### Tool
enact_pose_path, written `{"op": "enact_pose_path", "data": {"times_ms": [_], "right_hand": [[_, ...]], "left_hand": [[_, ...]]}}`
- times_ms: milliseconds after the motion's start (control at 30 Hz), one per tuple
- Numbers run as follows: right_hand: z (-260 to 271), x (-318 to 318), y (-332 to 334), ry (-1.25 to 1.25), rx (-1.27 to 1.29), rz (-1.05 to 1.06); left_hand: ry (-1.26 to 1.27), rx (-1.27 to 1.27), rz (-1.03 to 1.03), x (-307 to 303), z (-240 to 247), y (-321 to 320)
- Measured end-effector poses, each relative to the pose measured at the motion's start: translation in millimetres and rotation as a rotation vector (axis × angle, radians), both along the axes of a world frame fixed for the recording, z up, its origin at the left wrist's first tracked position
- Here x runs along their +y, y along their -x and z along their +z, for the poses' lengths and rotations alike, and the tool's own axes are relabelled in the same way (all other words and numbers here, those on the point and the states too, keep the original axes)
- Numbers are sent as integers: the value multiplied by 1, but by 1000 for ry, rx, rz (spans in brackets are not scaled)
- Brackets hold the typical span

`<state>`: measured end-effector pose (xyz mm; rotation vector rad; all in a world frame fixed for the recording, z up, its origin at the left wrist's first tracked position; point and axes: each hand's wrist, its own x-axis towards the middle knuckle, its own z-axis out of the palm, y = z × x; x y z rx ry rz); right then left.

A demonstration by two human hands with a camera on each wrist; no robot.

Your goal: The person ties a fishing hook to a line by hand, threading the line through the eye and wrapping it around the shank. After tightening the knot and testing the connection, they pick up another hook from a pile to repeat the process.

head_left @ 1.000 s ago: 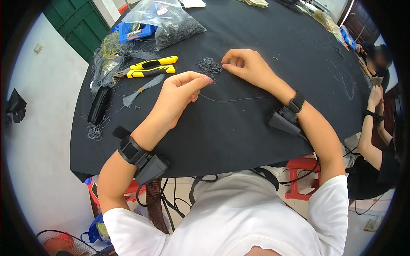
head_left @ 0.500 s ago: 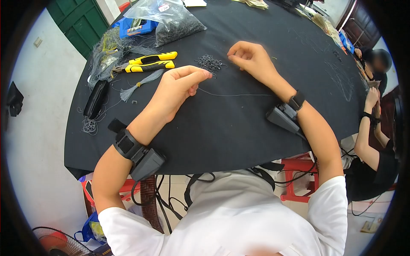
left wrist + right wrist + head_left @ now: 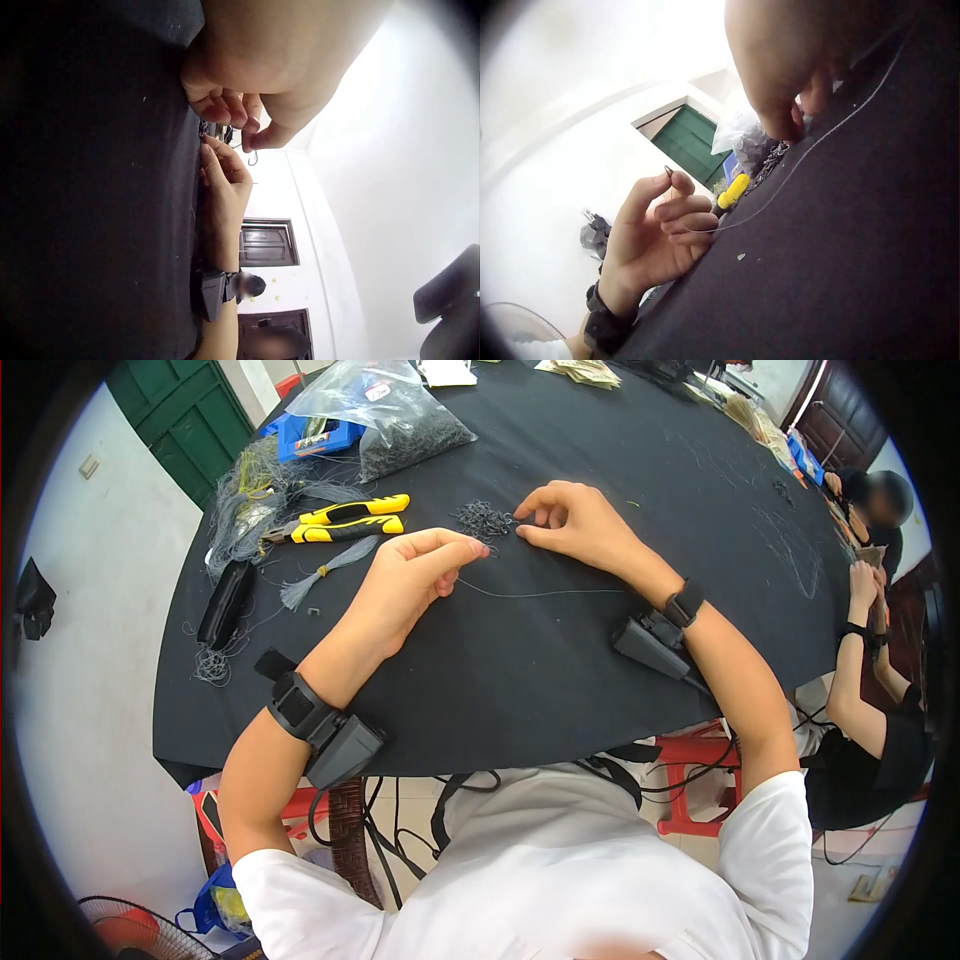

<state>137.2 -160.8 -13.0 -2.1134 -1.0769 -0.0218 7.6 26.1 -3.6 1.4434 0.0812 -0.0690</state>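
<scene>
Above the black counter, the left hand pinches a tiny metal hook, likely light, stiff and best held by its shank. Beside a dark tangled metal pile, the right hand has an unclear grip.

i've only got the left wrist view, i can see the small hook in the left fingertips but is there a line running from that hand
Observer: Yes. The head view shows a thin grey line running from the left hand across the black cloth toward the right wrist.
Operator: any tool close by
Observer: Pliers with yellow and black handles lie on the cloth, just beyond the left hand.
</scene>
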Motion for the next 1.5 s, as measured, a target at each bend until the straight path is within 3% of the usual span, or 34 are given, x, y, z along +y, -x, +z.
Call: {"op": "enact_pose_path", "data": {"times_ms": [467, 767, 1167, 1300, 1500], "right_hand": [[-2, 2, -3, -2, 26, 4], [-3, 3, -4, 11, -91, 54], [5, -8, 1, -104, 111, -54], [0, -9, -2, -223, 230, 16], [4, -10, 3, -206, 256, 19]], "left_hand": [[22, 14, 0, -1, 3, 0], [4, -1, -5, -2, 3, 1], [-17, -26, -8, -2, 1, -1], [-10, -20, 24, -4, 0, -1], [-27, 5, 48, -7, 2, -1]]}}
